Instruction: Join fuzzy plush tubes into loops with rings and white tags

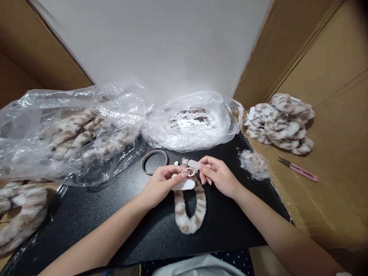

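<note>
My left hand (159,186) pinches pale metal rings (189,172) between thumb and fingers. A white rounded tag (184,185) sticks out below that thumb. My right hand (220,176) is closed on another whitish tag (194,165), just to the right of the rings. Beneath both hands, a striped beige-and-white plush strap (190,224) forms a loop on the black table; its upper end lies behind the rings. Whether the rings are joined to the strap is hidden by my fingers.
Behind my hands lie a roll of tape (143,163) and a plastic bag (172,142) of small hardware and white tags. Another plastic bag (120,115) holds plush straps. Right: plush pile (283,126), pink-handled snips (301,171), fluff (254,165). More plush loops (28,218) lie left.
</note>
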Tool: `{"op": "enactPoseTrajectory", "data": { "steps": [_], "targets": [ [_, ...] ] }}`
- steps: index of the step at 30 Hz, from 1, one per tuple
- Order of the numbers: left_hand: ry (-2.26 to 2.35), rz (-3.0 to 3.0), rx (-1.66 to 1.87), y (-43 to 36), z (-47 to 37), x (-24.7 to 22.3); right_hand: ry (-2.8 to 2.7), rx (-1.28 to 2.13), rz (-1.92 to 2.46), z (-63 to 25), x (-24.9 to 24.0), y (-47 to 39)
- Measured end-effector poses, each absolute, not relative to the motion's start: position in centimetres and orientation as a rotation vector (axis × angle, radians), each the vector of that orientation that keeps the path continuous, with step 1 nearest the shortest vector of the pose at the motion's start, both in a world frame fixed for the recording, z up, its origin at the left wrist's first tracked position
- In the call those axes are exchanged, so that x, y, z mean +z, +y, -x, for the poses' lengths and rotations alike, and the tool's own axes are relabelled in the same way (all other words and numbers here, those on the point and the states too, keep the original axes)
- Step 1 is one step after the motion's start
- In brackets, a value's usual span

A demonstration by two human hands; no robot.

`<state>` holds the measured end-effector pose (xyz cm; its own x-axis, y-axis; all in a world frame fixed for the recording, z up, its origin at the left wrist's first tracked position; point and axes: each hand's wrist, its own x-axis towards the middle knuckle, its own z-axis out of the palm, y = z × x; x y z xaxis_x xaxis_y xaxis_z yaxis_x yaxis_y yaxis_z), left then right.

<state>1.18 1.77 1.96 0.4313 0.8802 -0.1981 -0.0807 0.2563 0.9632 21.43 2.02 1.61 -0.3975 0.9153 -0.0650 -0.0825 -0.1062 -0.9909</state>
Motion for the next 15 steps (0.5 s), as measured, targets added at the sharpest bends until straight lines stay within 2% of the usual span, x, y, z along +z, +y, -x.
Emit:
{"op": "enactPoseTrajectory", "data": {
  "steps": [6, 15],
  "targets": [
    [0.784, -0.874, 0.777, 1.4, -1.6, 1.7, -1.224, 1.657, 0.962, -20.9, 0.6, 1.4],
    [0.748, -1.120, 0.818, 1.1, -1.3, 2.2, -1.185, 1.700, 0.871, -20.7, 1.1, 0.2]
  ]
}}
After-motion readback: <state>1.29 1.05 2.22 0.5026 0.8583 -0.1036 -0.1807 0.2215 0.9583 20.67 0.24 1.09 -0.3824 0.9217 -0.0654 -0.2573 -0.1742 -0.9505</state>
